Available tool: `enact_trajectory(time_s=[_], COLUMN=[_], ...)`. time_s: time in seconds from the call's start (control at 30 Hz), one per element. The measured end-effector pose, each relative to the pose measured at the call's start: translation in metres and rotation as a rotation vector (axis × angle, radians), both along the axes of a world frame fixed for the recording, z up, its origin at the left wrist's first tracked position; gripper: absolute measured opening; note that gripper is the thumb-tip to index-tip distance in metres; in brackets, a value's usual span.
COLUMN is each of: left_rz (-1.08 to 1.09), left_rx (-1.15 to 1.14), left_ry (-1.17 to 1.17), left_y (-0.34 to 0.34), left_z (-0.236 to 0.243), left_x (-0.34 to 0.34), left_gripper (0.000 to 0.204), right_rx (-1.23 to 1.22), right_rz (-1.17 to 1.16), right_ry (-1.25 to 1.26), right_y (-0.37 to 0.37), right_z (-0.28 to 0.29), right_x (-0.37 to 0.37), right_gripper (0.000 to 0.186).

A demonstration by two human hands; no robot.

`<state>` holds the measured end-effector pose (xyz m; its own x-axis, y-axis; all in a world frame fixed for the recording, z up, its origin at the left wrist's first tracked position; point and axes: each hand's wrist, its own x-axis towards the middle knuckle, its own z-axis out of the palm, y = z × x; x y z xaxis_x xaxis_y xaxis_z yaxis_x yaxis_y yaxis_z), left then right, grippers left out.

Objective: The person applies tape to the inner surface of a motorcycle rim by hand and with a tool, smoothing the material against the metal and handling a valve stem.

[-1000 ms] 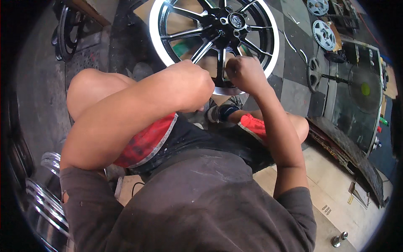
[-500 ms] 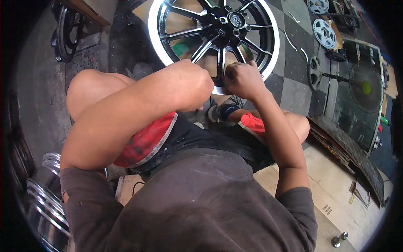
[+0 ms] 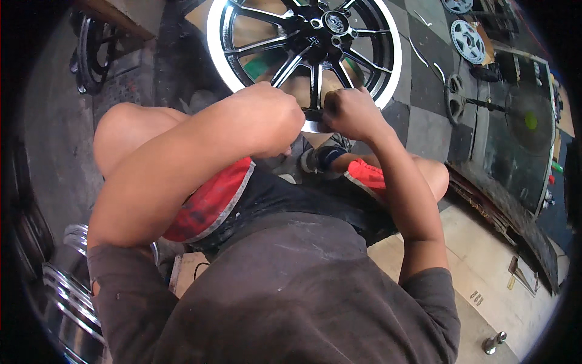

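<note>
A black spoked motorcycle wheel (image 3: 315, 73) with a bright silver rim lies in front of me at the top of the view. My left hand (image 3: 270, 118) is closed in a fist at its near left edge, the back of the hand and forearm covering the fingers. Across a short gap, my right hand (image 3: 351, 115) is closed too, knuckles up, over the near right part of the rim. What either hand holds is hidden beneath the curled fingers. Between the fists, a strip of black inner barrel and silver rim shows.
Cardboard and something green show through the spokes. A standing fan (image 3: 527, 124) and a glass-like panel are at right, with a silver wheel (image 3: 468, 42) beyond. Chrome rims (image 3: 70, 291) stack at lower left. A small metal part (image 3: 494, 343) rests on the board at lower right.
The wheel has shifted slightly left and upward in the view, along with some background. Both hands stay closed at the near rim, the right a little closer to the left.
</note>
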<state>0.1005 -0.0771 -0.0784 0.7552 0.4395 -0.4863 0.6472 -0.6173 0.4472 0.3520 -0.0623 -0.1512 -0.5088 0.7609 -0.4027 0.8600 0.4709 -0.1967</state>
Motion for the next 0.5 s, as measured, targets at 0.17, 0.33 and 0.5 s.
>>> enact_trajectory(time_s=[0.17, 0.33, 0.5], left_rz=[-0.011, -0.019, -0.023], left_rx=[-0.007, -0.011, 0.072], left_ry=[-0.032, -0.006, 0.033], left_y=[-0.001, -0.002, -0.026], left_z=[0.002, 0.000, -0.027], left_x=[-0.002, 0.002, 0.018], left_gripper=[0.034, 0.034, 0.076], right_rx=[0.035, -0.049, -0.021], right_rz=[-0.085, -0.321, -0.416], right_ry=[-0.061, 0.066, 0.355], right_y=[-0.021, -0.018, -0.028], right_z=[0.015, 0.034, 0.034], right_x=[-0.003, -0.006, 0.002], right_gripper=[0.025, 0.020, 0.023])
